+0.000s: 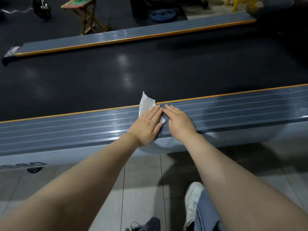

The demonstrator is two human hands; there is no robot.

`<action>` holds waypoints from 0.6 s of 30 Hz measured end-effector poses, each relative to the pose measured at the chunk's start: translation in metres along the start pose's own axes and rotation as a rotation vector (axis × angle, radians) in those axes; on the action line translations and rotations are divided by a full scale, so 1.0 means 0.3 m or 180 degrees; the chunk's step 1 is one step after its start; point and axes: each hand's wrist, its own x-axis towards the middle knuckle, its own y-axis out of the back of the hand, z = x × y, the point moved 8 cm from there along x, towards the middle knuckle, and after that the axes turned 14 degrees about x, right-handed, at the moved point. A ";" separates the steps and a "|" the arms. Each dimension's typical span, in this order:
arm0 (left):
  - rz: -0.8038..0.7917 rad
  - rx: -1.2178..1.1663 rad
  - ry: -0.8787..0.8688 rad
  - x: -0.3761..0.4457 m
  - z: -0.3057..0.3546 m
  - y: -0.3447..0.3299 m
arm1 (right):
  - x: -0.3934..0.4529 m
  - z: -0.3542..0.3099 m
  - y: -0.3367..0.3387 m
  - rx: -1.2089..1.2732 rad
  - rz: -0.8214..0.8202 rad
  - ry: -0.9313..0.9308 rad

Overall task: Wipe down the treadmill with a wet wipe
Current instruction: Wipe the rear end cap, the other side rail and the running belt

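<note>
A person leans over a treadmill (pixel 233 109), both hands flat on its near ribbed side rail (pixel 66 130). The left hand (pixel 146 124) lies palm down with fingers straight and together, pressing a white wipe (pixel 146 104) against the rail; the wipe is not gripped, only held down under the fingers and palm. Most of the wipe sits beneath that hand, while its far end sticks out past the fingertips, crosses the rail's orange edge strip (pixel 216 95) and lifts in a crumpled point over the dark belt (pixel 116 72). A small corner of the wipe shows at the thumb side of the left hand, in the narrow gap between the two hands. The right hand (pixel 179 120) rests just beside it, also palm down and fingers extended, on bare rail, holding nothing; its fingertips nearly meet those of the left. The far side rail (pixel 133 34) runs across the top of the view, with a folding stool (pixel 83 12) and a blue weight plate (pixel 164 15) on the floor behind it. A white shoe (pixel 191 200) stands on the grey tiles below.
</note>
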 end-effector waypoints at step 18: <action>0.0379 -0.1029 0.2045 -0.160 -0.236 0.084 | 0.003 -0.014 -0.033 -0.0656 0.0079 -0.0204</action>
